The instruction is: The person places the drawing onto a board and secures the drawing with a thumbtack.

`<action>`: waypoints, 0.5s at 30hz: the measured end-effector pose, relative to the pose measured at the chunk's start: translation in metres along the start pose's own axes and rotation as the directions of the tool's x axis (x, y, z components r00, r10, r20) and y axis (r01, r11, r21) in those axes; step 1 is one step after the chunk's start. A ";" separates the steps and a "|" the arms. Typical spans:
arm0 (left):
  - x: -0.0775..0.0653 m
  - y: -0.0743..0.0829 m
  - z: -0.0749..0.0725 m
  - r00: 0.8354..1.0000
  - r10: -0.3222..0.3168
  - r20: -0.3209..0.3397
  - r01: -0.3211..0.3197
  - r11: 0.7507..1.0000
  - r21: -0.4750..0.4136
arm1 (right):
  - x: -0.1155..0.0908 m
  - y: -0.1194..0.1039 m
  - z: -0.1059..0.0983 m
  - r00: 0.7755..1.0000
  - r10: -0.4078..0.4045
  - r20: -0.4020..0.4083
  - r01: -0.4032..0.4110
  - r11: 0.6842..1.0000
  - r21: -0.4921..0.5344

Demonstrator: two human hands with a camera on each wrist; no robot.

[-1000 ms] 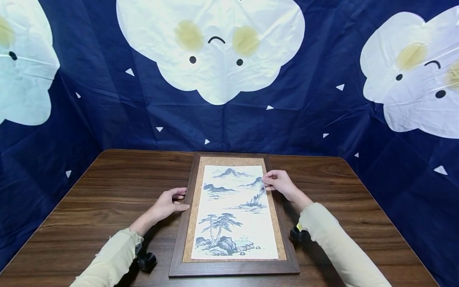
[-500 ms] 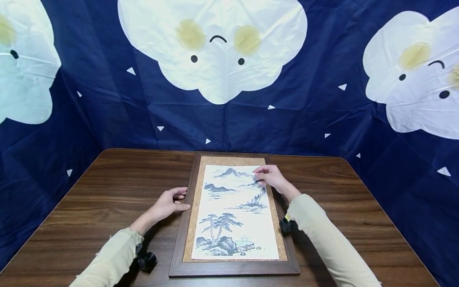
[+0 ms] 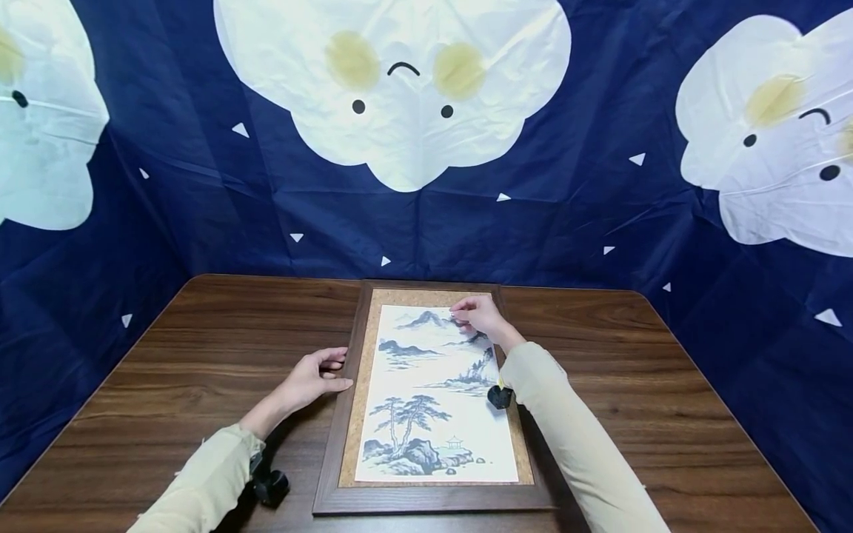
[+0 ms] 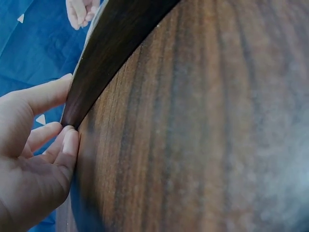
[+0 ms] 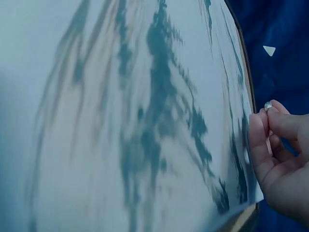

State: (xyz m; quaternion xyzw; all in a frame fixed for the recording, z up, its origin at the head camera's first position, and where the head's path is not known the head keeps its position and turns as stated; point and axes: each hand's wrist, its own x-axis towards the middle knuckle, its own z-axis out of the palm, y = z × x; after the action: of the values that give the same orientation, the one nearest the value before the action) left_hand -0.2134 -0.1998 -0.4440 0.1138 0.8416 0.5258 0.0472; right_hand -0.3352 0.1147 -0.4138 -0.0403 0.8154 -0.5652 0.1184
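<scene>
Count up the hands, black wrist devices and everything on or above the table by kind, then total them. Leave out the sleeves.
Hands: 2 (left hand, right hand)
Black wrist devices: 2 (left device, right device)
Framed board: 1
Picture: 1
Small shiny piece in the right fingers: 1
Total: 7

Head view: the right hand (image 3: 483,317) hides the upper right corner of the painting (image 3: 429,392); the right sleeve (image 3: 576,433) covers part of the right side of the frame (image 3: 426,500) and, like the left sleeve (image 3: 203,485), is cut off below. Right wrist view: the painting is blurred and cropped; the glinting object (image 5: 268,105) at the fingertips (a pale speck from the head) is too small to identify. Left wrist view: frame and left hand (image 4: 34,154) are cropped.
</scene>
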 end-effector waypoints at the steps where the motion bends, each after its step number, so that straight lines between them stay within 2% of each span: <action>1: 0.000 -0.001 0.000 1.000 -0.003 0.000 0.003 1.000 -0.003 | 0.002 0.000 0.002 1.000 -0.002 0.000 0.002 1.000 -0.020; 9: 0.000 -0.001 0.001 1.000 0.012 0.005 -0.012 1.000 -0.010 | 0.014 0.002 0.011 0.999 -0.042 -0.033 0.037 0.986 -0.162; 15: 0.000 -0.001 -0.001 1.000 0.015 0.006 -0.015 1.000 -0.022 | 0.016 0.000 0.015 0.984 -0.176 -0.018 0.164 0.948 -0.273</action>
State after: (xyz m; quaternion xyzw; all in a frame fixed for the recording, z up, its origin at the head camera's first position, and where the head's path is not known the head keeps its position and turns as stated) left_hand -0.2139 -0.2010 -0.4447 0.1211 0.8347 0.5351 0.0472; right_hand -0.3473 0.0979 -0.4216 -0.1141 0.8807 -0.4574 0.0453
